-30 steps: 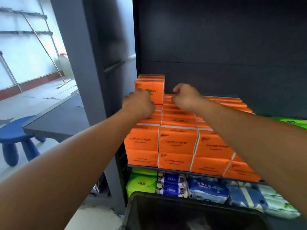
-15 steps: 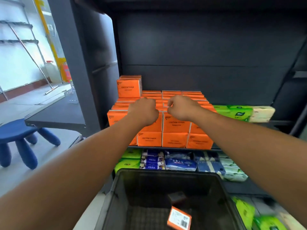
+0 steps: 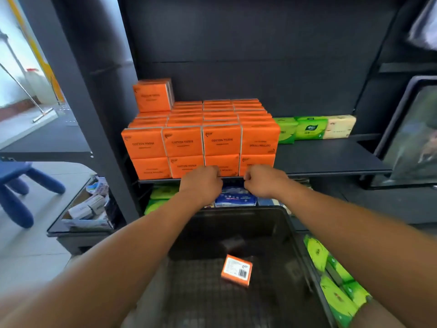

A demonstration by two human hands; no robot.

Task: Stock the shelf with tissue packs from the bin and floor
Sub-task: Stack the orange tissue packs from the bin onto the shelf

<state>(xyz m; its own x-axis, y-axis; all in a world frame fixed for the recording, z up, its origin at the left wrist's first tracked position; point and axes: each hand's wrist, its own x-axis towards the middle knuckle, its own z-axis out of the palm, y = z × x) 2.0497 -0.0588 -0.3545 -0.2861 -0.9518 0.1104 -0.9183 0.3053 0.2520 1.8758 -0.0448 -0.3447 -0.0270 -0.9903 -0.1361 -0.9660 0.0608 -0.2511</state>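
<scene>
Bin (image 3: 260,226), one orange tissue pack (image 3: 237,269) inside

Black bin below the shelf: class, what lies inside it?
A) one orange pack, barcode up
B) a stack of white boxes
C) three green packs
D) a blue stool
A: one orange pack lies barcode side up on the gridded bottom of the bin.

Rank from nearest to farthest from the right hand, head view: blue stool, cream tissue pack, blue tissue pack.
1. blue tissue pack, just lower left of the right hand
2. cream tissue pack, upper right
3. blue stool, far left
</scene>
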